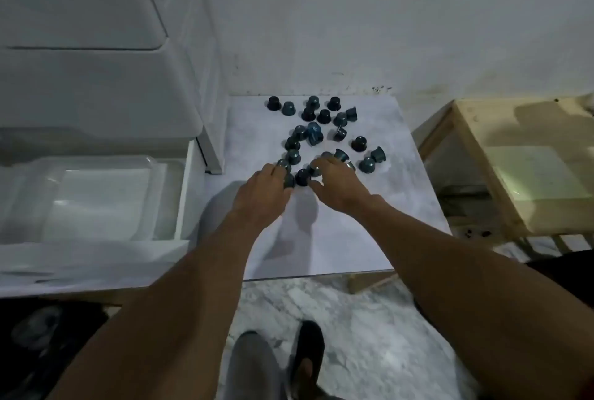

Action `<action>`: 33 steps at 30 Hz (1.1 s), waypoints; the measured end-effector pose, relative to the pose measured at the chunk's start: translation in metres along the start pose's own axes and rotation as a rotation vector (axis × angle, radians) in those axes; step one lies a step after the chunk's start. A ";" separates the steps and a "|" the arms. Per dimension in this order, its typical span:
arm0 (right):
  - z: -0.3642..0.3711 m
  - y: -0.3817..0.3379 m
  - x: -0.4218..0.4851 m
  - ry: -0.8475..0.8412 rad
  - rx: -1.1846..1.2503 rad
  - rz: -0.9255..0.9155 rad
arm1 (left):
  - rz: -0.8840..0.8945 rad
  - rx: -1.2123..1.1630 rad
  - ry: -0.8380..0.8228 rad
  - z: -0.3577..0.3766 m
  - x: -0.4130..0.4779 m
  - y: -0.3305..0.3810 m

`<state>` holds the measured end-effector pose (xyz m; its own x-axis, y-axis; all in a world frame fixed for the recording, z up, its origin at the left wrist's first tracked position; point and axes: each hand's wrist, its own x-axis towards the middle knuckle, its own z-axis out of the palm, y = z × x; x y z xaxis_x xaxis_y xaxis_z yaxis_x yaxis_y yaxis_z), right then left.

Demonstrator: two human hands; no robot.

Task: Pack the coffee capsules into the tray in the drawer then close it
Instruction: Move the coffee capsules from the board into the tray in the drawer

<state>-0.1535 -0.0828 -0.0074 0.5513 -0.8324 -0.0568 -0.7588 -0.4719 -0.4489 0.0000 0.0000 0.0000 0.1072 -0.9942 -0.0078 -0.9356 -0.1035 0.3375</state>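
About two dozen small cup-shaped coffee capsules (pixel 321 136) in dark teal and black plastic lie scattered on the pale marble-patterned tabletop (pixel 353 232). Most stand on their wide rims and a few are tipped on their sides. None is in the clear plastic tray (pixel 96 193), which sits bare in the open white drawer (pixel 184 193) to the left of the tabletop and lower.

Both hands are at the near edge of the scatter. The left hand (pixel 262 189) has its fingers (pixel 274 170) curled down over a teal capsule (pixel 289 181), which shows just beside the thumb, and a second one touches the fingertips. The right hand (pixel 337 187) arches over another capsule (pixel 316 170), its fingers (pixel 324 163) on top and the thumb held apart below. Whether that grasp has closed cannot be told. One black capsule (pixel 302 177) stands between the two hands, touching neither as far as can be seen.

The packing has barely begun, by the look of it. The tray lies directly to the left of both hands, so the left hand is the nearer (and has the shorter swing over the drawer's side wall). The right hand would have to cross the body. The far capsules near the wall lie well beyond either hand and will need a longer reach later.
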 end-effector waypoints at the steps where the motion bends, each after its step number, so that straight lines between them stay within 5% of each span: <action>1: 0.004 0.001 0.004 -0.012 0.005 0.003 | -0.029 -0.006 -0.015 0.001 0.003 -0.002; 14: 0.036 0.006 0.038 -0.061 -0.012 0.077 | -0.012 -0.104 -0.156 0.037 0.049 -0.028; 33: 0.000 -0.004 0.016 0.032 0.160 0.102 | -0.076 -0.178 -0.017 0.000 0.030 -0.013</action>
<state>-0.1411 -0.0942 -0.0067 0.4610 -0.8836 -0.0822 -0.7441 -0.3344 -0.5784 0.0154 -0.0285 -0.0051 0.1679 -0.9843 -0.0549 -0.8509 -0.1728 0.4962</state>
